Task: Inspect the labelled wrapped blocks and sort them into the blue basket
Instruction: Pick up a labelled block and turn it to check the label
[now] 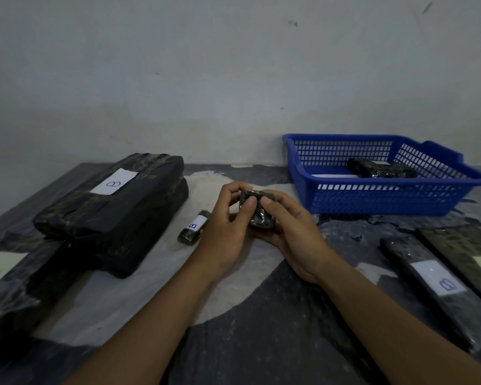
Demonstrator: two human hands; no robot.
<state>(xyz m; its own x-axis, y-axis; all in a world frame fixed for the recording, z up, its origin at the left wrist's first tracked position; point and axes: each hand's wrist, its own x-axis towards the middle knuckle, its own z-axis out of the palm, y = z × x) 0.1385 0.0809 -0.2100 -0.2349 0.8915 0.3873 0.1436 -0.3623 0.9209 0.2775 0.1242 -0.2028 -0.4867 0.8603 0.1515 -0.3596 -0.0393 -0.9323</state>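
One small wrapped block (257, 211) sits between your hands above the table (261, 315), its label out of sight. Your left hand (224, 232) and right hand (292, 240) both curl around it, thumbs pressing its top. At least one block (381, 168) already lies in the blue basket (386, 200); several labelled B, including a little one (194, 226) and a large one (114, 201), remain outside, so much sorting looks left.

You are holding a small dark wrapped block (257, 211) between both hands, above the tabletop and just left of the blue basket (378, 202), which stands against the wall and already holds one dark wrapped block (381, 168). A slim block (194, 227) with a white "B" label lies flat beside your left hand. The large block (114, 201) labelled "B" rests at the left, and long labelled blocks (439, 290) lie at the right.
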